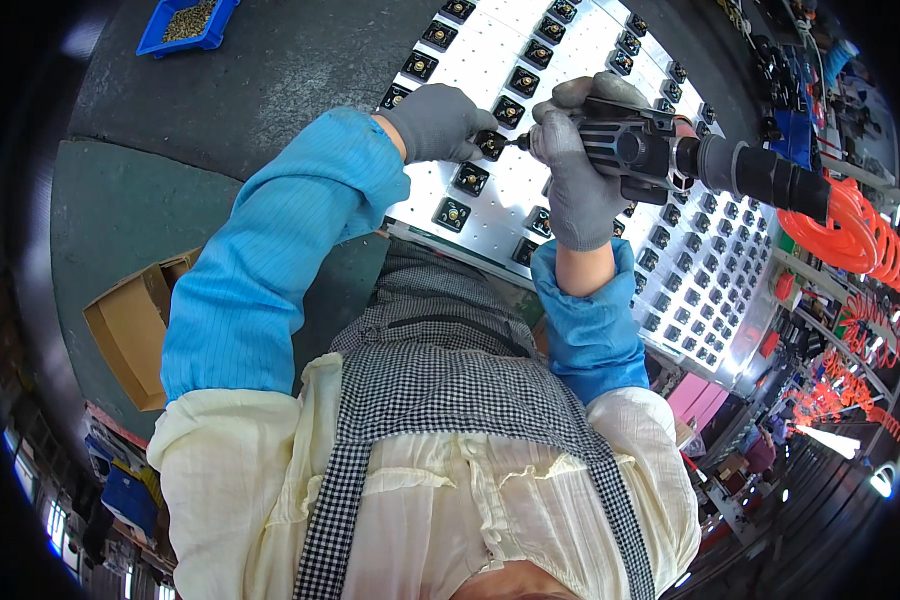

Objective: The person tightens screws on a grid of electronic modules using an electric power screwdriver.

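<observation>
In a grey glove, my right hand [580, 160] is wrapped round a black pistol-shaped power screwdriver [630, 150]. Its thin bit points left and meets or nearly meets a small black square part [490, 145] with a brass-coloured centre. My left hand [435, 122], also gloved in grey, has its fingers closed at the left edge of that same part, against the metal panel [515, 195]. Rows of similar black square parts [471, 180] sit on this perforated silver panel. The fingertips of my left hand are partly hidden.
A blue tray [215, 38] of small brass-coloured pieces stands at the far left on the dark table [300, 70]. An open cardboard box [125, 330] lies at the left. Coiled red air hoses [850, 235] hang at the right, near the tool's end. Cluttered shelving stands beyond.
</observation>
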`<state>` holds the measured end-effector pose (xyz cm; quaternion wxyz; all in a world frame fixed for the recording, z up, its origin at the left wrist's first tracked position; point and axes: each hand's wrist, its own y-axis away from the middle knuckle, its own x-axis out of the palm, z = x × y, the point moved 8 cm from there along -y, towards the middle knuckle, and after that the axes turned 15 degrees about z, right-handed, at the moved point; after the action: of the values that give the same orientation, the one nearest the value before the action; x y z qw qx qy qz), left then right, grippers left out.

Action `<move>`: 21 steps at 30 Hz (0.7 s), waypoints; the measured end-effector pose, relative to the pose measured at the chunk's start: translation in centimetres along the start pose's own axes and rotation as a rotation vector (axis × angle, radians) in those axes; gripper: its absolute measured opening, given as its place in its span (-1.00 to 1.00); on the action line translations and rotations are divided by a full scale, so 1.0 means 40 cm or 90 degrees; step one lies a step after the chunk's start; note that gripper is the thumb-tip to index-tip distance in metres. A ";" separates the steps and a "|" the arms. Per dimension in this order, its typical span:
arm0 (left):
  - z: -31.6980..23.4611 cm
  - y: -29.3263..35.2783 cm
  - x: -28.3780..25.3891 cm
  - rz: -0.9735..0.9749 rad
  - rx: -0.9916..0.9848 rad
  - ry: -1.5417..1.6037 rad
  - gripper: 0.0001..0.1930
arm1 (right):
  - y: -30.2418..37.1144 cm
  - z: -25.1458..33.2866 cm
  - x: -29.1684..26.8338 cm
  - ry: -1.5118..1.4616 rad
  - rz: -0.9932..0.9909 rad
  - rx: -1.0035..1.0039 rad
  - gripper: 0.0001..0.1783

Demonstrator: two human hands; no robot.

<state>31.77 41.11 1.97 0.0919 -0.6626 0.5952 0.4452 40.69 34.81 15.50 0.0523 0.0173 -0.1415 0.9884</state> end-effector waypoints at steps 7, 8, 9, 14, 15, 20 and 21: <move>-0.003 0.001 -0.002 -0.016 0.011 -0.006 -0.52 | 0.000 -0.003 0.000 0.034 0.039 -0.040 -0.49; -0.005 0.001 -0.003 -0.016 0.011 -0.007 -0.52 | 0.002 0.003 -0.003 0.045 0.032 -0.069 -0.44; -0.006 0.001 -0.002 -0.011 0.005 -0.005 -0.52 | 0.002 0.004 -0.003 0.046 0.032 -0.070 -0.44; -0.008 0.005 -0.005 -0.016 0.000 0.000 -0.52 | -0.002 -0.007 -0.009 0.033 0.029 -0.043 -0.44; -0.005 0.007 -0.006 -0.011 -0.012 0.004 -0.52 | -0.002 -0.008 -0.008 0.033 0.029 -0.043 -0.44; -0.003 0.005 -0.005 -0.013 -0.011 0.001 -0.54 | -0.004 -0.015 -0.013 0.049 0.029 -0.027 -0.45; -0.002 0.004 -0.004 -0.013 -0.011 0.000 -0.54 | -0.007 -0.014 -0.010 0.049 0.030 -0.027 -0.45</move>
<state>31.68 41.13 2.19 0.0908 -0.6694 0.5842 0.4498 41.13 35.21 15.01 0.0348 -0.0252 -0.1608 0.9860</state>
